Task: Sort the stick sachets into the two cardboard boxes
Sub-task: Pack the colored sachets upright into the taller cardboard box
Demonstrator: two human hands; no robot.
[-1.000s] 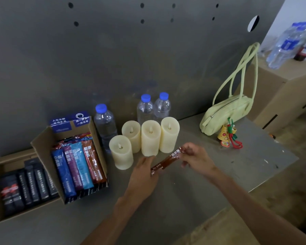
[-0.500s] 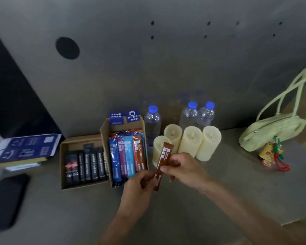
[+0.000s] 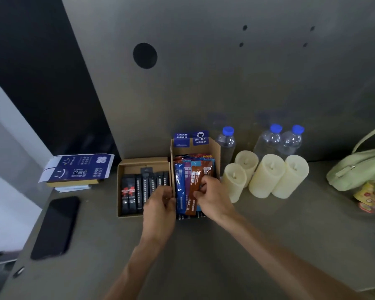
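Two cardboard boxes stand side by side at the back of the grey table. The left box holds several black stick sachets. The right box holds several coloured sachets, among them a blue one. My right hand pinches a brown stick sachet and holds it over the coloured sachets in the right box. My left hand is at the wall shared by the two boxes, its fingers curled at that edge; whether it grips the wall is unclear.
Several cream candles and three water bottles stand right of the boxes. A pale green bag with a charm lies at far right. A black phone and a blue printed box lie at left.
The view swung left. My right hand carried the brown sachet from in front of the candles over to the right box. My left hand let go of it and moved to the boxes' shared wall.
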